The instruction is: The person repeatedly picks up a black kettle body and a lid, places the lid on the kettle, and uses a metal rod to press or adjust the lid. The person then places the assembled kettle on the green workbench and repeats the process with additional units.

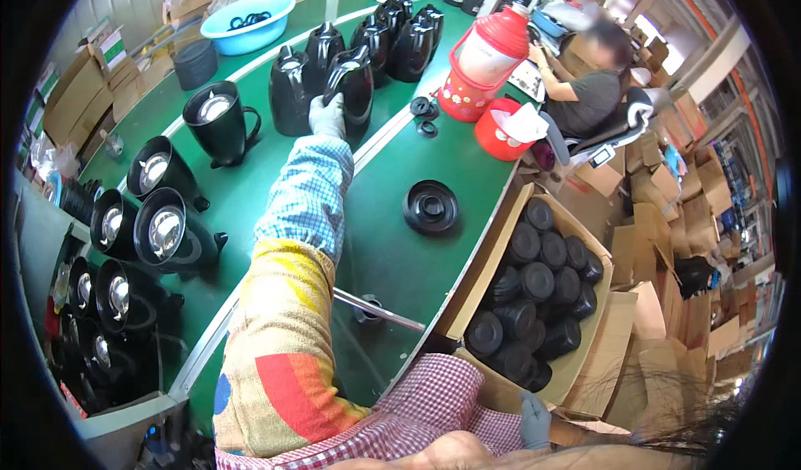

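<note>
My left hand, in a pale grey glove, is closed on the handle of a glossy black jug on the green table. Other black jugs stand close around it and behind it. My right hand, also gloved, shows only in part at the lower edge, beside the near end of an open cardboard box. Its fingers are too hidden to read. Several black round lids or caps fill that box. A ring-shaped black part lies on the table, right of my left forearm.
Black jugs with silvery insides line the left side. A blue basin stands at the back left. A red-and-white flask and a red bucket stand near the right edge. A person sits beyond, among cardboard boxes.
</note>
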A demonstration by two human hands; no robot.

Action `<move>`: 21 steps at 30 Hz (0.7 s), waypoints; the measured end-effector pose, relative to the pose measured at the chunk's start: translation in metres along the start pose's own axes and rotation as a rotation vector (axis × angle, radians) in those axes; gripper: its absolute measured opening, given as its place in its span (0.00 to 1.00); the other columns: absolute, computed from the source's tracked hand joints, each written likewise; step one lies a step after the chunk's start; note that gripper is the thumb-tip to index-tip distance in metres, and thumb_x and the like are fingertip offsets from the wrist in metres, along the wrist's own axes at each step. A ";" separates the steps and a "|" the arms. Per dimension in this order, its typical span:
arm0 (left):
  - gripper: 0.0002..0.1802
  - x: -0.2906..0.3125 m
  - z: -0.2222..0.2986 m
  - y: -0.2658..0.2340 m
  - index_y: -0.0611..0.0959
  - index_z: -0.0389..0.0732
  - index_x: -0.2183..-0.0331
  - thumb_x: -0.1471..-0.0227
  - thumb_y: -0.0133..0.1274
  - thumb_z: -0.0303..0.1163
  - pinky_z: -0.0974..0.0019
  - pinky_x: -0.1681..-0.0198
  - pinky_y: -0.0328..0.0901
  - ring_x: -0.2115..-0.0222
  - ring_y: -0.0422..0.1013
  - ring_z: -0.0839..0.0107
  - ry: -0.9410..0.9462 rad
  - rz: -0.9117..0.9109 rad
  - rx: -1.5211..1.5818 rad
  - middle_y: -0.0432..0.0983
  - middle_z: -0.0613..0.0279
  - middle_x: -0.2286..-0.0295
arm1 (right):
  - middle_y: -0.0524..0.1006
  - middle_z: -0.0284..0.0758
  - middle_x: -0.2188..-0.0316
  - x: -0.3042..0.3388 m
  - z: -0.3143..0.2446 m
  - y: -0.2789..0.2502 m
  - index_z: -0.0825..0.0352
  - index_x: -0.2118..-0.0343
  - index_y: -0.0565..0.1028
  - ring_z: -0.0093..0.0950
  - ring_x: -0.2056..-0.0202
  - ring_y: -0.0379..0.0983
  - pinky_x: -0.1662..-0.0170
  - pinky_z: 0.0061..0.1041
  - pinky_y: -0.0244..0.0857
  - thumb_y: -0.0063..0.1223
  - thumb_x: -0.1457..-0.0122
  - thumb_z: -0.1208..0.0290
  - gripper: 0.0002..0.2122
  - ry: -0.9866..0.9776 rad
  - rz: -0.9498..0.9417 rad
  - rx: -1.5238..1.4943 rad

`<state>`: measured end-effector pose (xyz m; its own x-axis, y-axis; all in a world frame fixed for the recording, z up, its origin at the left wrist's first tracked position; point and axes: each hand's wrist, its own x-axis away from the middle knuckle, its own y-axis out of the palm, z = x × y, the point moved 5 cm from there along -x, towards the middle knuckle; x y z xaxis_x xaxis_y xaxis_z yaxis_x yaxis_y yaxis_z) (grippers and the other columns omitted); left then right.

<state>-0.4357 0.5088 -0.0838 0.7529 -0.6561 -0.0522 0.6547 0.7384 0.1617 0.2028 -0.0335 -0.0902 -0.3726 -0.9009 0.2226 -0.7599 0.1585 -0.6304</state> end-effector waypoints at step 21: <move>0.21 0.037 0.183 -0.191 0.83 0.57 0.53 0.51 0.54 0.30 0.50 0.45 0.65 0.45 0.68 0.58 0.770 -0.040 -1.294 0.74 0.65 0.47 | 0.82 0.44 0.56 0.064 0.026 -0.058 0.75 0.54 0.80 0.35 0.52 0.78 0.45 0.30 0.69 0.50 0.35 0.74 0.13 -0.069 0.119 -0.148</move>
<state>-0.5450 0.3153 0.0636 0.3151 -0.7419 -0.5918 -0.0279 0.6161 -0.7872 0.2369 -0.1113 -0.0588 -0.4309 -0.8970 0.0983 -0.7845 0.3186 -0.5320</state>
